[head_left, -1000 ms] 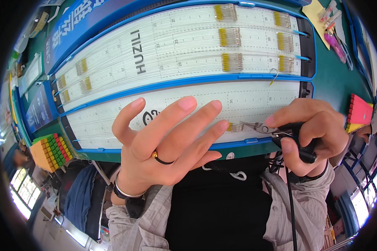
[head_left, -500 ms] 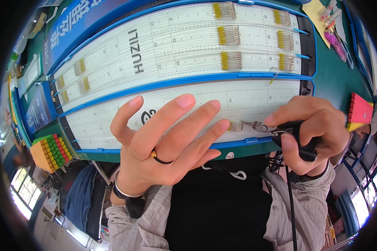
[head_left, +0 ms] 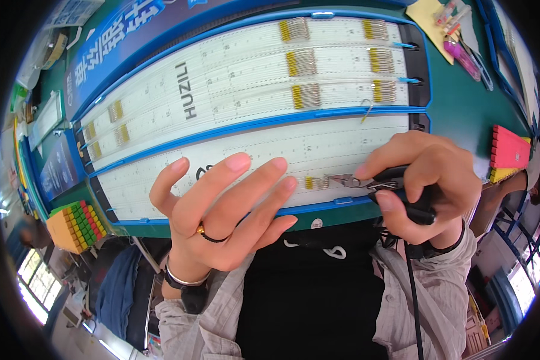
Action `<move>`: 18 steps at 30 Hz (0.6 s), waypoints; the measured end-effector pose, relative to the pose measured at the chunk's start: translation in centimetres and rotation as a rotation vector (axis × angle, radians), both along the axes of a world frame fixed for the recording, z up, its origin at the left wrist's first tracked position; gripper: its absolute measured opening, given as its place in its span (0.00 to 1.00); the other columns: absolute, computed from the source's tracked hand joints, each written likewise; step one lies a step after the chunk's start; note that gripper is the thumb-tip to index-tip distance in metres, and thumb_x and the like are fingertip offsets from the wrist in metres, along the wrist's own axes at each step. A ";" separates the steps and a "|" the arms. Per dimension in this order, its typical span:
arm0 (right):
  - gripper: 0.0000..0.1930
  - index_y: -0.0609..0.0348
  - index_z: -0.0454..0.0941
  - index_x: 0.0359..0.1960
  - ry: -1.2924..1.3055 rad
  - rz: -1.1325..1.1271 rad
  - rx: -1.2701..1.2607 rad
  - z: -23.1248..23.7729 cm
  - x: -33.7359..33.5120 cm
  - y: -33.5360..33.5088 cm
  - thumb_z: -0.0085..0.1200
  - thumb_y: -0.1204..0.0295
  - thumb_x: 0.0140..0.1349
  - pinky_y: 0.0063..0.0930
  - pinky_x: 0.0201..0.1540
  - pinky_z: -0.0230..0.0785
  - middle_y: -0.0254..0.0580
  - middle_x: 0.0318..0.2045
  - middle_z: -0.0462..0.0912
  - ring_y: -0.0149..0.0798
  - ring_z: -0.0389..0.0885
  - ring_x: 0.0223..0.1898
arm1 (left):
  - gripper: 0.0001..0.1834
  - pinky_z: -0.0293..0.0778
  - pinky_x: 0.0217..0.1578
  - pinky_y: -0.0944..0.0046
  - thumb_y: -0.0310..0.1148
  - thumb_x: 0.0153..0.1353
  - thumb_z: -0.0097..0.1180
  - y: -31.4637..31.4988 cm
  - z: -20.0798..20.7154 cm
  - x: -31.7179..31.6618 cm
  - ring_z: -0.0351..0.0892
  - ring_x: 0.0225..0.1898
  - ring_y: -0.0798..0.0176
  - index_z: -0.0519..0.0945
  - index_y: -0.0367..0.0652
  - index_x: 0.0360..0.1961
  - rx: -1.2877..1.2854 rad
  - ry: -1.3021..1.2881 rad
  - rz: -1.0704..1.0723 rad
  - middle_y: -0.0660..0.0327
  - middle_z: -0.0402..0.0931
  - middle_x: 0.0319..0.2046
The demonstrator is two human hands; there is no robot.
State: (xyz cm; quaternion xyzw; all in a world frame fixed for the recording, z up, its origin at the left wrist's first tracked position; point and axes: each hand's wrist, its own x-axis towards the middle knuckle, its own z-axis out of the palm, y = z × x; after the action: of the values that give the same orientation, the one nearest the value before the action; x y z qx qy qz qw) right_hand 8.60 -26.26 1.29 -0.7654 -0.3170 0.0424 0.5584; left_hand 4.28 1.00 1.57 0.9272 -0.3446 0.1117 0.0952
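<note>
Pale grey sleeves [head_left: 201,330] (perhaps striped)

Here's an open lane: the white panel [head_left: 336,141] lies bare above the fingertips, wide enough for a hand to sweep through. Lower down it's tight! The spread left hand [head_left: 225,210] blocks one side, the right hand [head_left: 432,174] and pliers [head_left: 355,182] the other, the hook bundle [head_left: 317,182] filling the slot between. Farther back, a loose hook [head_left: 366,110] lies across the blue rim [head_left: 258,126]. Off right, green tabletop [head_left: 462,114] gives room before the red block [head_left: 510,149].
</note>
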 end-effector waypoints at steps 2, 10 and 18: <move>0.14 0.55 0.63 0.26 0.027 -0.027 0.034 0.0 -0.2 -0.1 0.60 0.80 0.49 0.25 0.29 0.71 0.60 0.31 0.85 0.36 0.78 0.26 | 0.13 0.53 0.65 0.51 0.54 0.59 0.60 0.0 0.2 0.2 0.63 0.61 0.59 0.89 0.65 0.39 -0.005 0.004 0.009 0.73 0.79 0.51; 0.13 0.58 0.62 0.29 0.013 -0.516 0.111 0.1 -0.5 -1.7 0.56 0.83 0.52 0.21 0.40 0.69 0.60 0.35 0.83 0.32 0.77 0.34 | 0.13 0.63 0.57 0.52 0.33 0.44 0.73 -2.6 1.3 2.9 0.68 0.57 0.51 0.87 0.50 0.34 -0.267 0.169 0.170 0.61 0.79 0.48; 0.12 0.58 0.62 0.31 0.107 -0.563 0.183 -0.2 -1.6 -2.6 0.56 0.82 0.55 0.21 0.41 0.69 0.61 0.38 0.82 0.31 0.77 0.35 | 0.12 0.63 0.49 0.53 0.30 0.42 0.74 -7.3 0.6 5.0 0.69 0.48 0.53 0.82 0.46 0.28 -0.266 0.103 0.160 0.65 0.75 0.40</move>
State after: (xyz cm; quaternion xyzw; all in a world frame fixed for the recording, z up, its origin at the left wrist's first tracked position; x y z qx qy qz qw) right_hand 7.01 -28.89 1.12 -0.7665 -0.0650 -0.1024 0.6307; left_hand 9.27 -6.26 2.13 0.9354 -0.2463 0.1158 0.2257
